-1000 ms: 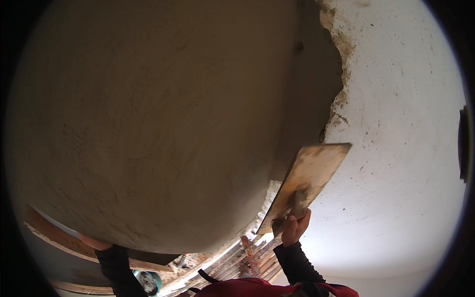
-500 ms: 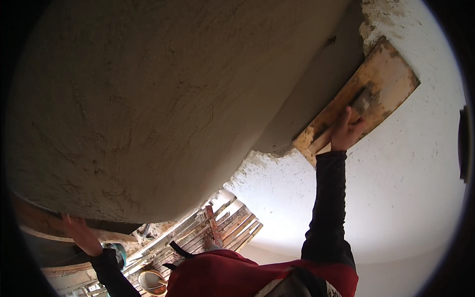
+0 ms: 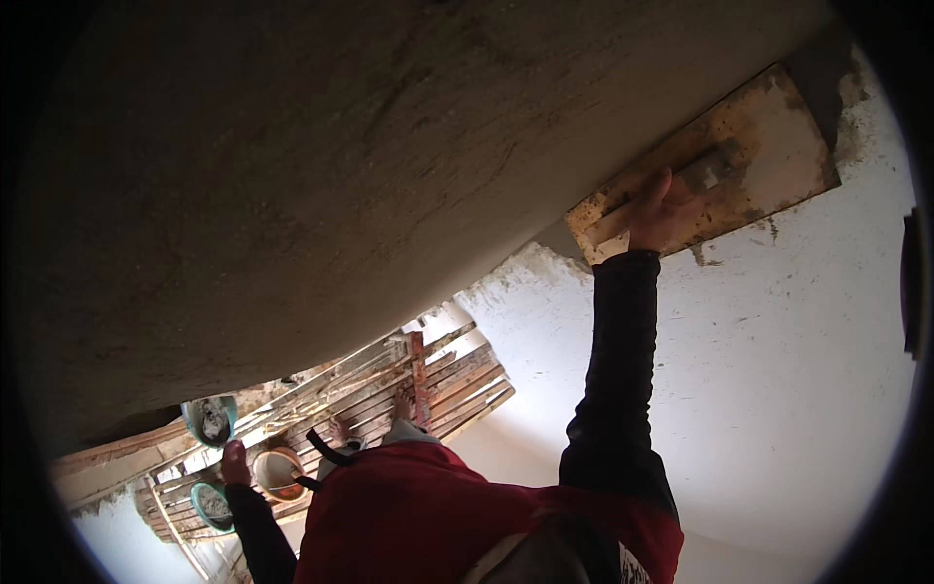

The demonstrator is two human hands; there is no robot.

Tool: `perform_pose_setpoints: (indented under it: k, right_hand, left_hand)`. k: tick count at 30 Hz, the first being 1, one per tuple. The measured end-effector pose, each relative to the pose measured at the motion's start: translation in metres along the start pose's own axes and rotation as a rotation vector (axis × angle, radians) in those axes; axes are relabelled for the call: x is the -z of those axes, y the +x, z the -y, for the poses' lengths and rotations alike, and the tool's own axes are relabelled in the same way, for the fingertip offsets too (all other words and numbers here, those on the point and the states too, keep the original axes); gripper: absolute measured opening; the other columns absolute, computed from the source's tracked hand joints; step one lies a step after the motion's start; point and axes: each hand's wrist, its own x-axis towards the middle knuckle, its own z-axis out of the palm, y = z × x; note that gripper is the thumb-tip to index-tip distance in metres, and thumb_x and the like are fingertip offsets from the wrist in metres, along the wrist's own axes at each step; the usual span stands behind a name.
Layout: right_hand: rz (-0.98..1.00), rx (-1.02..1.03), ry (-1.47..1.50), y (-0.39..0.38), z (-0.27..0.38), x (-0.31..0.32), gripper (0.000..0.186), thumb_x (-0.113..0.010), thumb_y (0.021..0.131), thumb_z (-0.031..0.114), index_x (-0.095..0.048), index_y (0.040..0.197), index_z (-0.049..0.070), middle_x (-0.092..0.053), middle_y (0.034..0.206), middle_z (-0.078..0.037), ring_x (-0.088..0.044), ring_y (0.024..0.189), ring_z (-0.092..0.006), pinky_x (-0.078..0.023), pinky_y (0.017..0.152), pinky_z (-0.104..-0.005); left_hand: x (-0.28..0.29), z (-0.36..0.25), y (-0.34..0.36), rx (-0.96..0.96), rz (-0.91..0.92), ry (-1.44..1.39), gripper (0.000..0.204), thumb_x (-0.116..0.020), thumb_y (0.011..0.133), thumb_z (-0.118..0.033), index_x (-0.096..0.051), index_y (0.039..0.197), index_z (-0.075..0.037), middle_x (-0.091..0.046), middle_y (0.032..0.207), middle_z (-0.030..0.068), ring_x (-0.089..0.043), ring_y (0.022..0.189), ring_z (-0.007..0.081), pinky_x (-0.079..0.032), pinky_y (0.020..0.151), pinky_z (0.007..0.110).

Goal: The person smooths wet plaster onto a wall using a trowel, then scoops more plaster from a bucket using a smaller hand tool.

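My right hand (image 3: pixel 654 212) grips the handle of a stained rectangular plastering float (image 3: pixel 773 136), laid along the seam between a rough dark plastered surface (image 3: pixel 292 195) and the white wall (image 3: pixel 759 350). Patchy grey plaster with a ragged edge shows around the float. Low at the left, my left hand (image 3: pixel 235 465) is held beside a teal bucket of grey mix (image 3: pixel 208 420) on a board; whether its fingers hold anything is unclear.
Far below me is a slatted wooden platform (image 3: pixel 462 384), with my bare feet partly visible on it. An orange-rimmed bucket (image 3: pixel 277 472) and a second teal bucket (image 3: pixel 212 504) stand on the slats. My red clothing fills the bottom middle.
The float has moved up and right along the seam and turned flatter. My left hand has come away from the plastered edge, down and right. More platform and buckets show.
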Motion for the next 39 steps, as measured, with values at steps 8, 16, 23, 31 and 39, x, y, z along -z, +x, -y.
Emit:
perform_pose_setpoints:
  k: [8,16,23,31,39]
  right_hand:
    - [0.255,-0.263,-0.036,-0.112,-0.07,0.024,0.06,-0.068,0.088,0.031,-0.043,0.125,-0.009,-0.064,0.101,-0.023,-0.065,0.094,-0.0326,-0.051,0.08,-0.0401]
    - [0.443,-0.587,-0.256,-0.241,-0.102,0.107,0.053,-0.072,0.081,0.031,-0.056,0.116,-0.006,-0.066,0.106,-0.024,-0.064,0.099,-0.0372,-0.049,0.085,-0.0417]
    - [0.399,-0.685,-0.177,-0.362,0.006,0.273,0.038,-0.071,0.072,0.015,-0.06,0.106,0.001,-0.066,0.088,-0.013,-0.064,0.079,-0.0261,-0.051,0.073,-0.0392]
    - [0.731,-0.766,-0.631,-0.443,0.085,0.423,0.051,-0.075,0.053,0.021,-0.064,0.099,0.0,-0.067,0.085,-0.024,-0.066,0.083,-0.041,-0.053,0.074,-0.0477]
    - [1.344,-0.907,-0.857,-0.435,0.1,0.472,0.068,-0.084,0.06,0.037,-0.064,0.118,0.008,-0.067,0.111,-0.018,-0.063,0.108,-0.0304,-0.05,0.093,-0.0371]
  left_hand:
    - [-0.084,0.035,-0.172,0.356,0.495,-0.239,0.045,-0.057,0.093,-0.036,-0.057,0.119,0.0,-0.065,0.105,0.0144,-0.066,0.091,0.0225,-0.056,0.074,0.036]
    - [-0.059,0.04,-0.175,0.164,0.562,-0.233,0.039,-0.052,0.096,-0.029,-0.054,0.124,-0.002,-0.062,0.112,0.0141,-0.063,0.1,0.0266,-0.055,0.082,0.037]
    - [-0.019,0.017,-0.108,0.134,0.572,-0.217,0.039,-0.052,0.096,-0.03,-0.054,0.124,-0.003,-0.062,0.113,0.0144,-0.062,0.102,0.0271,-0.054,0.083,0.038]
    - [0.027,-0.042,-0.001,-0.033,0.575,-0.225,0.039,-0.052,0.096,-0.031,-0.055,0.124,-0.004,-0.061,0.114,0.0147,-0.062,0.103,0.0277,-0.053,0.085,0.039]
    - [0.065,-0.085,0.053,-0.189,0.591,-0.21,0.04,-0.052,0.095,-0.032,-0.055,0.124,-0.005,-0.061,0.115,0.015,-0.061,0.104,0.0282,-0.052,0.086,0.039]
